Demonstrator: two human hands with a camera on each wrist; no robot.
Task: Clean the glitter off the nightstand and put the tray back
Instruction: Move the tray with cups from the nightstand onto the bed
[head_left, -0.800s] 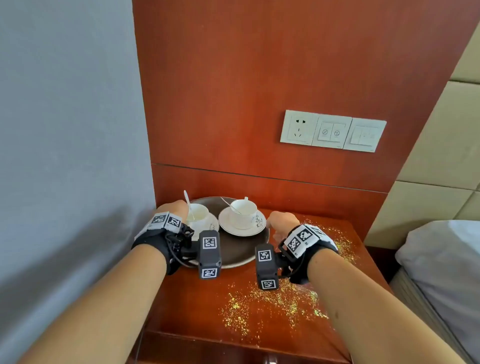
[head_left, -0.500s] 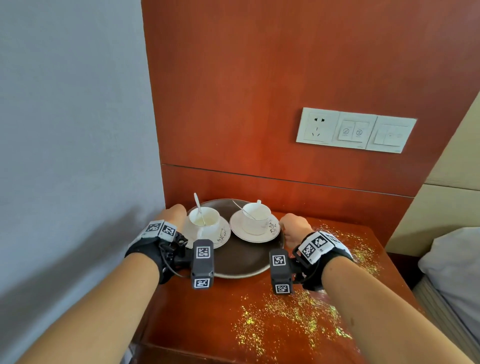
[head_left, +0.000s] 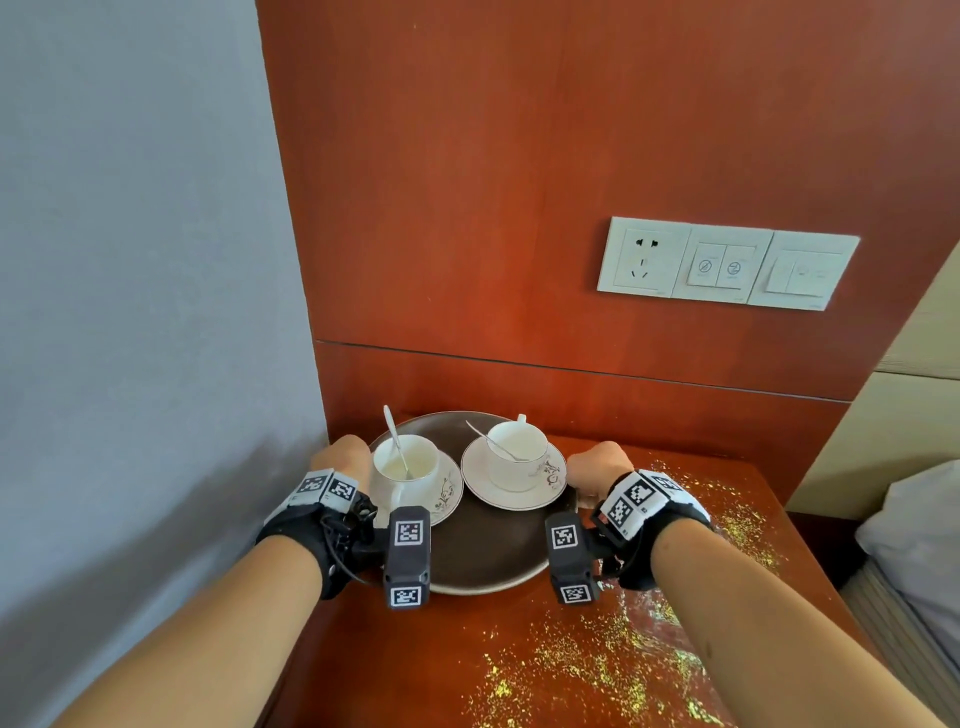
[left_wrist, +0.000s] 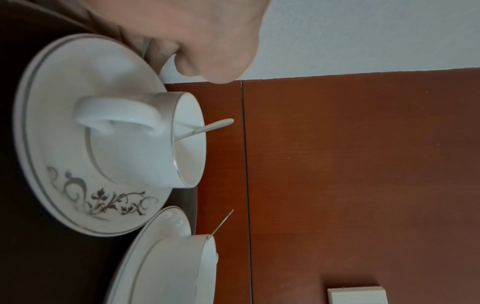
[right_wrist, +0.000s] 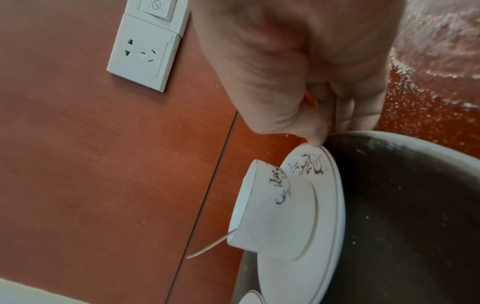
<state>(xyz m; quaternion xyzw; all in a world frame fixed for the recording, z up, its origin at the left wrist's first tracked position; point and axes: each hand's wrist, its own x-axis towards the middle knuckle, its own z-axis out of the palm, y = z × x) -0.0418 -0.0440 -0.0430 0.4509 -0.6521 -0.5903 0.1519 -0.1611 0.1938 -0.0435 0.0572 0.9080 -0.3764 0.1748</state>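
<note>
A round dark brown tray (head_left: 483, 551) sits at the back left of the red-brown nightstand (head_left: 415, 649). It carries two white cups on saucers, each with a spoon: the left cup (head_left: 405, 460) and the right cup (head_left: 517, 449). My left hand (head_left: 340, 457) grips the tray's left rim, with the fingers curled under the tray (left_wrist: 15, 144). My right hand (head_left: 597, 465) pinches the right rim (right_wrist: 402, 205), thumb on top. Gold glitter (head_left: 587, 670) is scattered over the nightstand's front and right. I cannot tell whether the tray touches the wood.
A grey wall (head_left: 130, 312) stands close on the left and a wooden panel rises behind the nightstand. That panel holds a white socket and switch plate (head_left: 727, 265). A bed with grey bedding (head_left: 914, 545) lies to the right.
The head view has swung left and closer. Both hands keep the same hold on the tray's rim, and the cups have not shifted on it.
</note>
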